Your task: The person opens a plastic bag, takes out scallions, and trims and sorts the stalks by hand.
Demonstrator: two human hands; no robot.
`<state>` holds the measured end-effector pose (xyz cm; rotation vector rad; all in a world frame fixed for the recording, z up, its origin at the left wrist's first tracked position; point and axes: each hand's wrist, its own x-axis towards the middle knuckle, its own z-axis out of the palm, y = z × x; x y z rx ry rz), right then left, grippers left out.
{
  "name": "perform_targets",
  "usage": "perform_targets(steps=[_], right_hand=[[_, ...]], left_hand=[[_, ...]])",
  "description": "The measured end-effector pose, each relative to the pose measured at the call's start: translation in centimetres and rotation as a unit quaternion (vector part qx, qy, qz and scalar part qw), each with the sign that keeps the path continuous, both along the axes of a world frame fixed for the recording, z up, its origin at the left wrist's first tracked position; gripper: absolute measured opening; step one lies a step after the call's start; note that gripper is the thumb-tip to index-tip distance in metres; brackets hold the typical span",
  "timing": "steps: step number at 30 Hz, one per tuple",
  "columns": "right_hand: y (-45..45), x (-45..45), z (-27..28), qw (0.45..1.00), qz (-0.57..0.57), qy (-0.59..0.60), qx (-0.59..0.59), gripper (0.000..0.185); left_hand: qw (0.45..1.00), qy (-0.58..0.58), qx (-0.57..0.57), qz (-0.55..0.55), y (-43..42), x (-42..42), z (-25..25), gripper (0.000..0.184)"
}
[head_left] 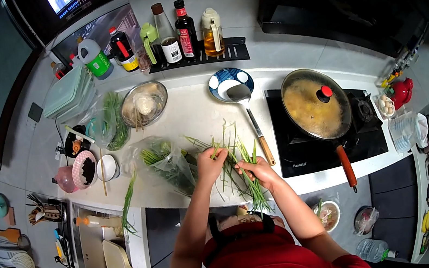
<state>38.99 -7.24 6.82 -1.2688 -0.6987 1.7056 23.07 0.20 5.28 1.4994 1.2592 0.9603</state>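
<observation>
A bunch of long, thin green stalks (pixel 255 189), like garlic chives, is gripped in my right hand (pixel 258 173) over the front edge of the counter. Close beside it on the left, my left hand (pixel 212 164) has its fingertips pinched together at the stalks; the exact piece between them is partly hidden. Loose thin stems (pixel 227 137) lie spread on the counter just beyond both hands. A clear plastic bag (pixel 167 165) of more greens rests left of my left hand. To the right, a spatula (pixel 252 123) leans with its head on a blue-patterned bowl (pixel 222 80).
A lidded pan (pixel 312 106) with bubbling food stands on the black cooktop (pixel 306 160), its handle jutting past the front edge. A metal bowl (pixel 133 118) and bagged greens (pixel 115 120) sit at the back left. A sink (pixel 92 250) is at lower left. Several bottles line the rack (pixel 235 49).
</observation>
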Motion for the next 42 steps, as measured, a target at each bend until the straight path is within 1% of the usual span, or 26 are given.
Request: perform_targets(steps=[1,4,5,8,10,11,12,14,15,18,21,22,23,24,25,28,29,31,33,34,35,36,38,39,40,42], right_hand=[[0.0,0.1,-0.1,1.000,0.001,0.005,-0.003,0.021],[-0.1,0.2,0.4,1.000,0.006,0.016,-0.007,0.022],[-0.2,0.2,0.6,1.000,0.008,0.019,-0.008,0.023],[-0.1,0.3,0.5,0.999,0.012,0.031,-0.011,0.024],[0.0,0.2,0.8,0.999,0.007,0.034,-0.009,0.023],[0.0,0.1,0.9,0.999,0.004,0.036,-0.009,0.023],[0.0,0.0,0.8,0.999,0.000,0.036,-0.008,0.023],[0.1,-0.2,0.6,0.999,-0.007,0.034,-0.006,0.022],[0.2,-0.2,0.6,0.999,-0.003,0.034,-0.008,0.022],[0.2,-0.1,0.5,0.999,0.009,0.037,-0.017,0.022],[0.2,0.2,0.6,0.999,0.017,0.044,-0.025,0.021],[0.1,0.2,0.8,0.999,0.017,0.042,-0.024,0.022],[0.1,0.2,0.9,0.999,0.018,0.040,-0.024,0.022],[0.1,0.1,0.9,0.999,0.012,0.040,-0.019,0.022],[0.1,0.1,0.8,0.999,0.007,0.040,-0.015,0.022],[0.3,-0.1,0.7,1.000,0.002,0.020,0.002,0.022],[0.3,-0.2,0.6,1.000,0.002,0.011,0.008,0.022],[0.5,-0.5,0.0,1.000,0.022,-0.001,0.010,0.023],[0.6,-0.6,0.1,0.999,0.047,-0.024,0.003,0.025],[0.7,-0.7,0.1,0.999,0.033,-0.012,0.000,0.025],[0.7,-0.8,0.2,1.000,0.018,0.001,-0.004,0.025],[0.8,-0.9,0.3,1.000,0.003,0.013,-0.007,0.026],[0.8,-0.6,1.2,0.999,0.027,0.023,-0.006,0.026],[0.8,-0.5,1.4,0.999,0.031,0.030,-0.003,0.026],[0.8,-0.5,1.4,0.999,0.034,0.038,0.001,0.025],[0.9,-0.6,0.7,0.999,0.037,0.000,0.027,0.023]], left_hand=[[0.998,-0.025,0.046,0.046,0.1,0.2,-0.4,0.025],[0.988,0.068,0.074,0.117,1.2,-0.8,-0.9,0.026],[0.981,0.145,0.071,0.105,1.2,-1.2,-0.8,0.027],[0.965,0.254,-0.057,0.024,0.6,-1.4,1.6,0.025],[0.996,0.083,0.022,0.021,0.2,-0.8,-1.1,0.023],[0.998,-0.004,0.061,0.019,0.1,-0.5,-2.6,0.022],[0.999,-0.039,-0.011,0.004,0.0,-0.3,-2.1,0.022],[0.982,-0.109,-0.155,-0.023,-0.6,0.1,0.0,0.021],[0.978,-0.134,-0.158,-0.030,-1.0,0.4,0.8,0.022],[0.987,-0.131,-0.094,-0.022,-1.2,0.7,-0.8,0.024],[0.996,-0.044,0.020,0.080,-0.4,0.6,-1.9,0.030],[0.995,0.075,0.007,0.072,-0.1,0.2,-1.8,0.032],[0.979,0.194,-0.005,0.063,0.3,-0.3,-1.6,0.034],[0.949,0.309,-0.017,0.052,0.6,-0.6,-1.4,0.036],[0.970,0.238,-0.010,0.051,0.6,-0.9,-2.2,0.042],[0.997,0.063,-0.005,0.048,0.4,0.1,-2.8,0.042],[0.999,0.028,-0.044,0.009,0.1,0.4,-2.7,0.041],[0.989,-0.042,-0.122,-0.066,-0.8,1.2,0.0,0.039],[0.980,-0.133,-0.145,-0.018,-0.9,2.0,-0.9,0.034],[0.972,-0.177,-0.155,0.005,-0.7,2.3,-1.2,0.032],[0.964,-0.225,-0.139,0.011,-0.5,2.2,-1.6,0.028],[0.968,-0.212,-0.133,0.009,-0.4,2.0,-1.2,0.029],[0.975,-0.184,-0.123,0.007,-0.4,1.5,-0.3,0.031],[0.982,-0.148,-0.119,-0.002,-0.6,1.5,1.0,0.027],[0.981,-0.155,-0.110,-0.030,-0.9,1.7,1.2,0.025],[0.977,-0.170,-0.093,-0.085,-1.3,2.3,1.5,0.022]])
